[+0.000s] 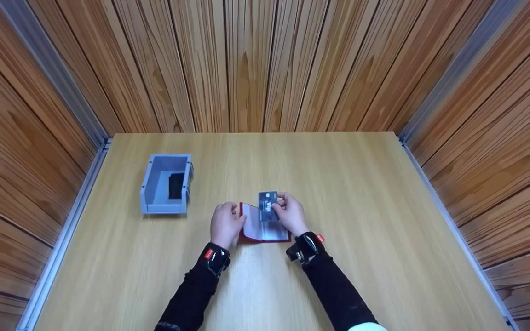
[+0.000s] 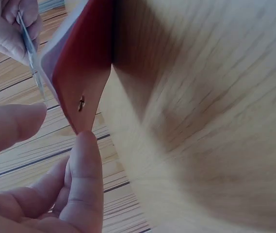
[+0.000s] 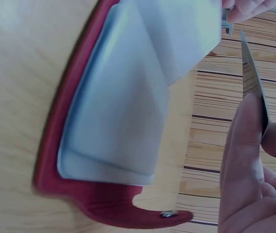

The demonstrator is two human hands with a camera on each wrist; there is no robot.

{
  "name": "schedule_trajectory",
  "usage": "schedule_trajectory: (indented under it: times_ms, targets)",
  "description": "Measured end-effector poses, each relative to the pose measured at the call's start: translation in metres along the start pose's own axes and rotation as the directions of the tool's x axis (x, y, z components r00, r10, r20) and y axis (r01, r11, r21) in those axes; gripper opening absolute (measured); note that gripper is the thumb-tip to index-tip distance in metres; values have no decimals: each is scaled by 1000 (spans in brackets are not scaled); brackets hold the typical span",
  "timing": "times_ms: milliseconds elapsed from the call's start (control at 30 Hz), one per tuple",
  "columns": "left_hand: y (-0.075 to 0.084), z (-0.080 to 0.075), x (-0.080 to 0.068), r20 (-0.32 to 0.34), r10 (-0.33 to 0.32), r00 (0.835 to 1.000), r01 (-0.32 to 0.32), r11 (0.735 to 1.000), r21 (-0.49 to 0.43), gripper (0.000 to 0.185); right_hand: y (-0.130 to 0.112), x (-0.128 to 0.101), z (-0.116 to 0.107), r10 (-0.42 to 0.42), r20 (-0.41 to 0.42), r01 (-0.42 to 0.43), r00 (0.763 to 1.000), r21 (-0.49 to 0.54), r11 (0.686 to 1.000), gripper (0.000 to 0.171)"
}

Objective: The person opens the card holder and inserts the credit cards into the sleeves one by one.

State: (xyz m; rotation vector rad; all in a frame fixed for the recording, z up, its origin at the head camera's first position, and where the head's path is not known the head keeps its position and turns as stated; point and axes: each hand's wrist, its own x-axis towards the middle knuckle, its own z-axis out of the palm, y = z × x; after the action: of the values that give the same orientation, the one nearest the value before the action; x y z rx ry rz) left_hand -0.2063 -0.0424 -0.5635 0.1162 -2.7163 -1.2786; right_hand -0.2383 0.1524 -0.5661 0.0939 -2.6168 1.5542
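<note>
The right hand [image 1: 291, 214] pinches a thin, stiff dark card [image 1: 268, 206] by its edge, upright just above the open red card holder [image 1: 265, 236], which lies on the wooden table [image 1: 366, 193] near the person. The left hand [image 1: 225, 224] grips the holder's left flap, fingers curled round its edge, propping it up. The likeliest slip, as I judge it, is the card catching on the lip of a sleeve or sliding between two sleeves, because the pale, glossy plastic sleeves [image 3: 123, 111] lie fanned and loose against one another. The light fingertip pinch could also let the smooth card twist or drop. The holder's cover looks like matte red leather or leatherette with a small metal snap [image 2: 81, 102]. Further off to the left stands a grey plastic bin [image 1: 166, 186] with a black object [image 1: 175, 185] inside.
</note>
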Motion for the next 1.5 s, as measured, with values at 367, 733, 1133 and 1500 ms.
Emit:
schedule_trajectory:
  times_ms: [367,733,1133,1500]
  targets:
    - [-8,3,1,59,-13,998,11,999,30,24,7,-3,0,24,8,-23,1000,-89,996,30]
    - [-20,6,1,47,28,998,-31,998,49,19,6,-5,5,27,12,-24,1000,-174,984,32]
    - [-21,8,2,128,-45,991,26,989,147,15,7,-5,10,23,17,-18,1000,-250,968,30]
    - [-24,9,2,126,1,992,-21,988,156,17,4,-6,13,35,43,-22,998,-271,962,29]
